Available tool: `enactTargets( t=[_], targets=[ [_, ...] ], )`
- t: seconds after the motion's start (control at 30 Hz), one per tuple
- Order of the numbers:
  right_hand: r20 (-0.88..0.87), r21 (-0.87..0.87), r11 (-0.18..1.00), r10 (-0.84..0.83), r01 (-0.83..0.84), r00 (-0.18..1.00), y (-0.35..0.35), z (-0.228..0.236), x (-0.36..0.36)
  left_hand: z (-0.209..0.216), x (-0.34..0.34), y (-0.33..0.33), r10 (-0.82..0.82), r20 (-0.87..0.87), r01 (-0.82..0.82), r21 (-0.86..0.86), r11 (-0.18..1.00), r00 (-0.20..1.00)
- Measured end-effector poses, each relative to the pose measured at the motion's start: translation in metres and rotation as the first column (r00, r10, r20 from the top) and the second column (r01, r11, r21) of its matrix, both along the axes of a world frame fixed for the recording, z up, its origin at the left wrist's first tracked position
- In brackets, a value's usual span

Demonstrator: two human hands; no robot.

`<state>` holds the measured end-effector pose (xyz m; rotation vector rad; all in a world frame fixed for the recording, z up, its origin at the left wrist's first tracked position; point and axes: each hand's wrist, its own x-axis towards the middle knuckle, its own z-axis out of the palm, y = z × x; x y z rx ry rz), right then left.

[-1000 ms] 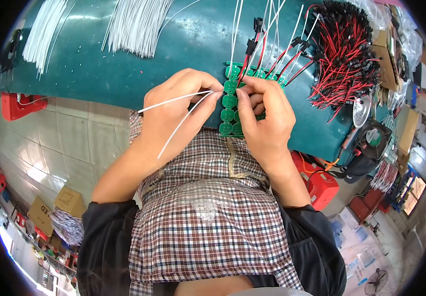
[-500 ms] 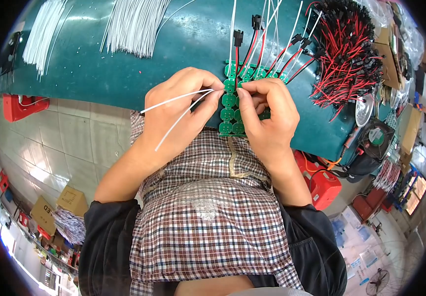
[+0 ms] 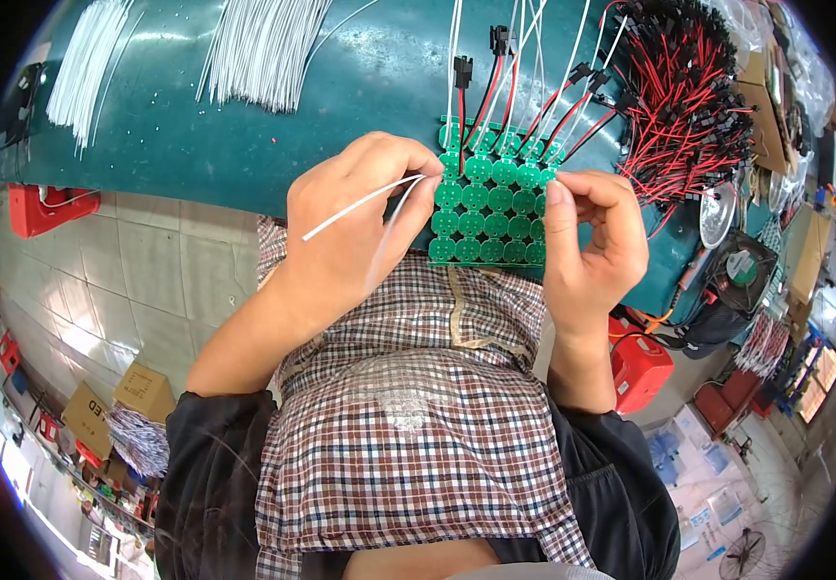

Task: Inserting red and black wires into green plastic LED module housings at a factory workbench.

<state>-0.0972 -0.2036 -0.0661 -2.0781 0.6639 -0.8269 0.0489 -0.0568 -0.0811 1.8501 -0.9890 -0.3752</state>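
Observation:
A green circuit board panel, made up of rows of small round boards, lies at the front edge of the table. Along its far rows stand white wires and red-and-black wires with black plug connectors. My left hand is closed at the panel's left edge, pinching thin white wires whose free ends trail back over the hand. My right hand is at the panel's right edge, thumb and forefinger closed together by the corner of one round board. Whether those fingertips grip the edge is hidden.
On the green table, two bundles of white wires lie at the far left. A large heap of red-and-black connector wires sits at the right. Beyond it are a round metal dish, a soldering iron and a small fan.
My right hand has moved right, from the panel's left column to its right edge, uncovering the middle of the panel. My left hand has barely moved; the wire ends in it have shifted.

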Motion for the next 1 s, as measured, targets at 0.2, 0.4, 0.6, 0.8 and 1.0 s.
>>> enactTargets(
  t=[0.2,0.4,0.6,0.8,1.0],
  targets=[
    [0.009,-0.074,0.981,-0.179,0.179,0.984,-0.021,0.002,-0.012,0.001,0.003,0.001,-0.056,0.053,0.053,0.058,0.997,0.997],
    [-0.257,-0.354,0.904,-0.342,0.241,0.904,-0.075,-0.001,-0.011,0.011,0.010,-0.010,-0.062,-0.084,0.077,0.185,0.980,0.995],
    [-0.381,-0.607,0.793,-0.347,0.052,0.857,-0.097,-0.001,0.006,0.016,0.014,-0.017,-0.095,-0.073,0.111,0.267,0.957,0.993],
    [-0.230,-0.350,0.923,-0.250,0.160,0.941,-0.098,-0.010,0.007,0.013,0.015,-0.011,-0.084,-0.085,0.105,0.280,0.954,0.993],
    [0.351,0.423,0.893,-0.315,0.151,0.882,-0.092,0.005,-0.005,0.016,0.019,-0.013,-0.104,-0.059,0.116,0.280,0.953,0.993]
  ],
)
